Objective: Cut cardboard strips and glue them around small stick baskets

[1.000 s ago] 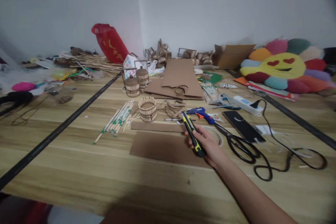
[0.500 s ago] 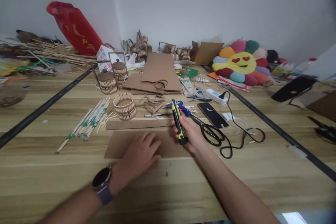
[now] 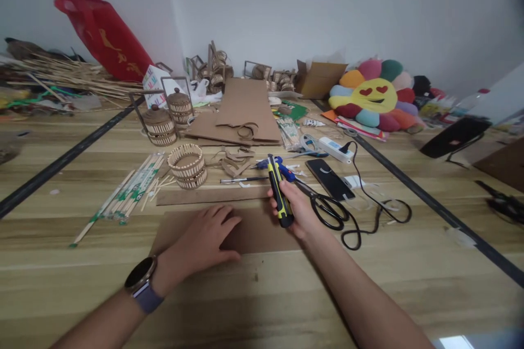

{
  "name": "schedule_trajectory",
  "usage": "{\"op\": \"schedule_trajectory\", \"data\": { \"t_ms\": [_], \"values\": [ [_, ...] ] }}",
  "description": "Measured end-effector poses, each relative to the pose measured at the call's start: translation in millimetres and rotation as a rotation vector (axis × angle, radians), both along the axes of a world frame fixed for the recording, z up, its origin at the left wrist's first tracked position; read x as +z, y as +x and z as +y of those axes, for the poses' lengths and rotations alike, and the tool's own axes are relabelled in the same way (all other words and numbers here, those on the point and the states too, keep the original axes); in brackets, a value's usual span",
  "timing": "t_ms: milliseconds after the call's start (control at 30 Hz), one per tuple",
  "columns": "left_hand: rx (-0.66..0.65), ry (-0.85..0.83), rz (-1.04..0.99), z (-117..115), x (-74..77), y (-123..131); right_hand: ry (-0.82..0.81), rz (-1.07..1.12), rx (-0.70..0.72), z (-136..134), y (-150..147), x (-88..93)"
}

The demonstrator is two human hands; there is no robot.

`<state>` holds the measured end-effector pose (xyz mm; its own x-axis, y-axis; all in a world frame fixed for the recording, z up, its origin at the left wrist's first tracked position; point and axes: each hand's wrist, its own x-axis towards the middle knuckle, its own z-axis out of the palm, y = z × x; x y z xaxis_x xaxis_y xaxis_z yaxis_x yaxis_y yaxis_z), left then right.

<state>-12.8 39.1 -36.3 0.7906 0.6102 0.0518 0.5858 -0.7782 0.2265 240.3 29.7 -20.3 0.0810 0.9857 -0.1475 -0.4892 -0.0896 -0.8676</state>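
The right hand [image 3: 301, 210] holds a yellow and black cutter [image 3: 279, 191], its fingers curled firmly around the handle. The cutter is tilted above the right part of a flat piece of cardboard [image 3: 262, 232], which lies on the wooden table [image 3: 262, 311]. Over the left part I see the left hand [image 3: 202, 237], palm down, fingers loosely spread and gripping nothing; I cannot tell how hard it presses. Just beyond the cardboard lies a narrow cardboard strip [image 3: 213, 195], and behind it stands a small round basket [image 3: 187, 166].
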Motion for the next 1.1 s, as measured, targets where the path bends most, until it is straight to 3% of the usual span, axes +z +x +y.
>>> {"op": "schedule_trajectory", "data": {
  "t_ms": [300, 733, 967, 1100],
  "values": [
    [-0.008, -0.007, 0.063, 13.9, 2.3, -24.4, -0.054, 0.0, -0.036, 4.6, 12.0, -0.9],
    [0.049, -0.06, 0.067, 12.5, 14.5, -34.3, -0.038, -0.061, -0.134, 9.1, 20.7, 2.7],
    [0.101, -0.141, 0.139, 5.0, 30.5, -36.0, -0.058, -0.039, -0.119, 4.4, 13.9, 2.9],
    [0.126, -0.071, 0.117, 7.2, 34.3, -44.8, -0.06, -0.023, -0.135, 6.1, 14.9, 0.8]
  ]
}}
